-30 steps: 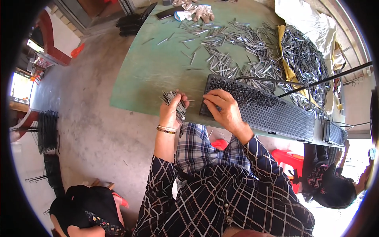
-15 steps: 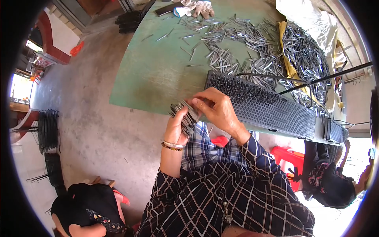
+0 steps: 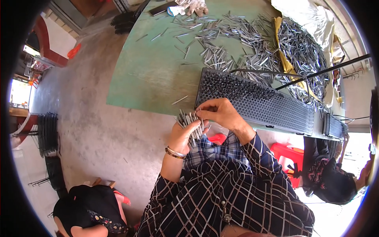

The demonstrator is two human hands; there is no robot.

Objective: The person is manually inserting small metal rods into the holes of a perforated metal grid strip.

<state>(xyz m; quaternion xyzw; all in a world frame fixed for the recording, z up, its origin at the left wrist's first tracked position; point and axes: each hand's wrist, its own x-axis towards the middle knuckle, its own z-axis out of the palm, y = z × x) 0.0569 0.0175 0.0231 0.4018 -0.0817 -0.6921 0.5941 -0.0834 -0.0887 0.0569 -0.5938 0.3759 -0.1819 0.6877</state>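
Note:
My left hand (image 3: pixel 180 137) is closed around a bundle of thin metal strips (image 3: pixel 192 132), which fan out above and below my thumb. At the upper end of the bundle, my right hand (image 3: pixel 222 114) pinches the tip of a metal strip between thumb and fingers. Just beyond my hands lies a dark perforated rack (image 3: pixel 272 114) on the table's near edge. Its far and left holes are crowded with dark upright pieces, while the holes along its near right part show bare. A single loose strip (image 3: pixel 180 100) rests on the table by my left hand.
Loose strips (image 3: pixel 217 55) lie scattered over the green table (image 3: pixel 146 79), beside an opened sack (image 3: pixel 302 51) heaped with more. Gloves (image 3: pixel 191 7) sit at the far edge. Black rods (image 3: pixel 327 72) cross above the rack. A red stool (image 3: pixel 290 156) and two people (image 3: pixel 89 209) are nearby.
Both hands have come slightly down toward me, and the bundle has turned in my left hand. A loose strip now lies on the table near the edge, where none showed before.

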